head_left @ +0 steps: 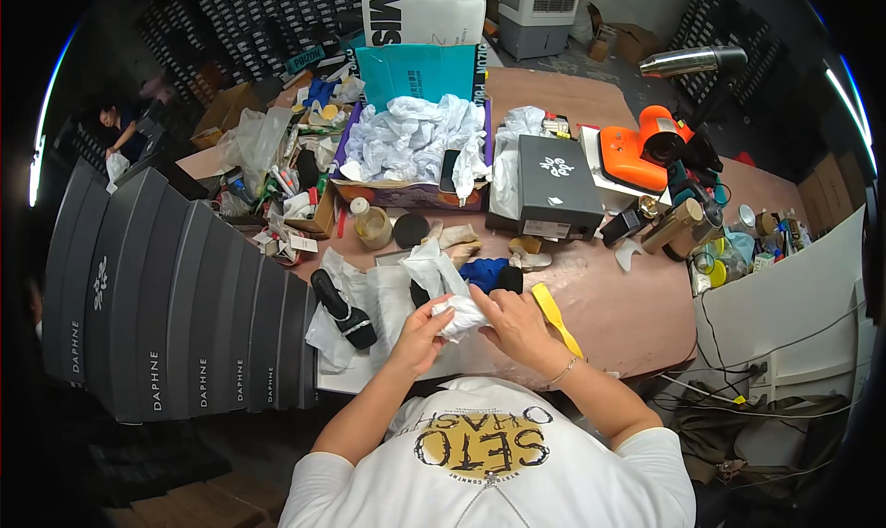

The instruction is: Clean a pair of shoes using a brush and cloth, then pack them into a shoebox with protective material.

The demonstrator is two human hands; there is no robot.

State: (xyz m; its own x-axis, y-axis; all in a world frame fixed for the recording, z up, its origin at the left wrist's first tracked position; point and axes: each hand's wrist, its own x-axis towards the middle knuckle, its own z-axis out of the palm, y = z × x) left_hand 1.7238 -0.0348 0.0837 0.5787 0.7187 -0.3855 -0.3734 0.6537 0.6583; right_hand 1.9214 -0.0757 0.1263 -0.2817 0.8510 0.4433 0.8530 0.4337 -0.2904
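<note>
Both of my hands hold a wad of crumpled white tissue paper (460, 319) just in front of my chest. My left hand (421, 341) pinches it from the left, and my right hand (519, 325) has its fingers bent over its right side. A black sandal (343, 312) with a sparkling strap lies on white paper to the left. Behind the wad, another sheet of white tissue (432, 268) partly covers a second black item, whose kind I cannot make out. A blue cloth (484, 273) lies just beyond my right hand. Near my right wrist is a yellow-handled brush (554, 318).
Stacked dark grey shoeboxes (152, 297) stand at the left. A purple box (343, 150) full of crumpled tissue sits at the back, beside a dark shoebox (565, 191). Orange equipment (637, 154), a glue jar (373, 228) and cylindrical containers (672, 225) stand around. A person (125, 133) works far left.
</note>
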